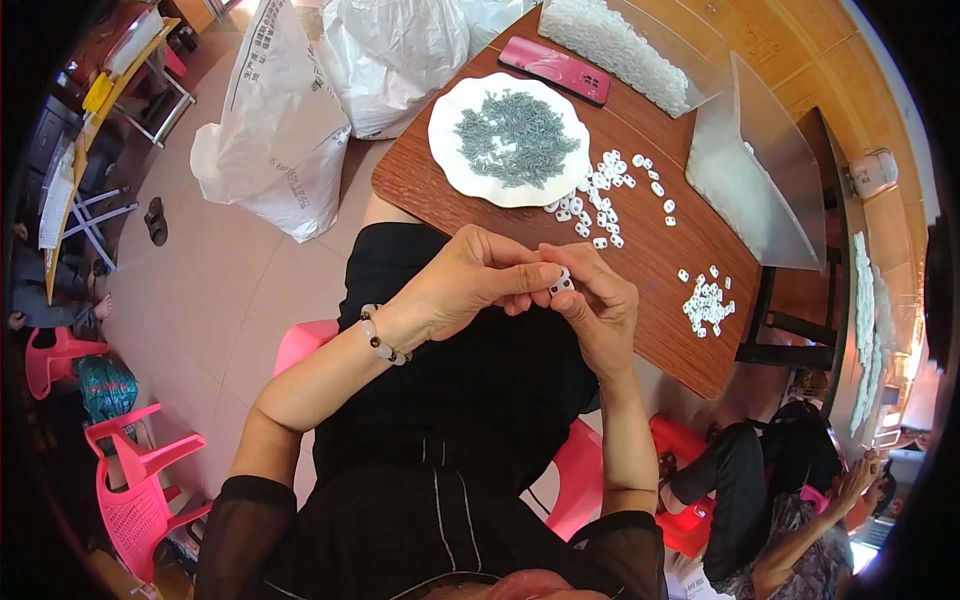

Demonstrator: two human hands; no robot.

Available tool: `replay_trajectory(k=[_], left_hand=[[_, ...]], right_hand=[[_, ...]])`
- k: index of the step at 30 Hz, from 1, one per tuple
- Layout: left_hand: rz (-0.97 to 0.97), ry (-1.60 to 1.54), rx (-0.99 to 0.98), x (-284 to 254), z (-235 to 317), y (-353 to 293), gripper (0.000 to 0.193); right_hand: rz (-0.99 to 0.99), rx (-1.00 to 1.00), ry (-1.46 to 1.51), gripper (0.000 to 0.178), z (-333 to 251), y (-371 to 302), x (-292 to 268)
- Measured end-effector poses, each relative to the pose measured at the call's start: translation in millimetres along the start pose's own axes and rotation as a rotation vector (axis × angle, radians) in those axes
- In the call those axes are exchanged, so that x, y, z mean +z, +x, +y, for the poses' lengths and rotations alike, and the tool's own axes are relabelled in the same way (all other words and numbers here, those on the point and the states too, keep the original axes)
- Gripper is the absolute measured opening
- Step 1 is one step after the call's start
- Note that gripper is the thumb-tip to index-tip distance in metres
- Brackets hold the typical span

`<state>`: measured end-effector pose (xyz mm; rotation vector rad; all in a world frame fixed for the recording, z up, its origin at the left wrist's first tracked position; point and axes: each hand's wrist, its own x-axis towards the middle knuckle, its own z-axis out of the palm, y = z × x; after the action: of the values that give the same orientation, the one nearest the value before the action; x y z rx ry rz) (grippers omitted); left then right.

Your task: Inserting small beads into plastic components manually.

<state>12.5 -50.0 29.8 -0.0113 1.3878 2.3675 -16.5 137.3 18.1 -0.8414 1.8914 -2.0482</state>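
Note:
Above my lap, at the table's near edge, my two hands meet. A small white plastic piece with two dark holes point(562, 284) is pinched between the thumb and fingers of my right hand point(603, 305). My left hand point(478, 282) is closed in a pinch, its thumb tip touching the piece's edge; anything between its fingertips is hidden. Just beyond lies a white scalloped plate point(446, 150) heaped with small grey screws point(515, 138). Beside the plate several loose white two-hole pieces point(603, 190) are scattered, and a second small pile of white pieces point(708, 305) lies farther right.
On the brown wooden table point(655, 270) are a pink phone point(553, 70) and clear bins of white pieces point(625, 50), point(735, 180). Big white sacks point(275, 130) stand on the floor at the left. Pink plastic chairs point(140, 490) are lower left. Another person point(790, 520) sits at lower right.

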Motion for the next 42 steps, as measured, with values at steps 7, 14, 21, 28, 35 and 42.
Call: replay_trajectory(k=[7, 14, 21, 28, 35, 42], left_hand=[[0.02, -0.045, -0.001, 1.7, -1.0, -5.7, 0.018], [0.085, -0.064, 0.029, 8.0, -5.9, -13.8, 0.018], [0.061, -0.027, 0.037, 7.8, -2.3, -16.7, 0.015], [0.056, -0.055, 0.033, 13.0, -0.6, -23.3, 0.016], [0.128, 0.001, 0.068, 19.9, -1.5, -30.2, 0.017], [0.14, -0.032, 0.064, 20.2, -10.8, -13.0, 0.022]], right_hand=[[0.016, -0.056, -0.044, 0.036, 4.0, -1.0, 3.6], [0.018, -0.142, -0.088, 0.035, 5.0, -1.5, 8.2], [0.038, -0.055, 0.026, 0.037, -4.2, -1.0, 13.6], [-0.004, -0.097, 0.015, 0.038, -8.6, -2.2, 19.6], [0.061, -0.159, -0.021, 0.037, 1.8, -6.9, 25.9], [0.047, -0.012, 0.117, 0.046, 13.2, -3.3, 13.3]])
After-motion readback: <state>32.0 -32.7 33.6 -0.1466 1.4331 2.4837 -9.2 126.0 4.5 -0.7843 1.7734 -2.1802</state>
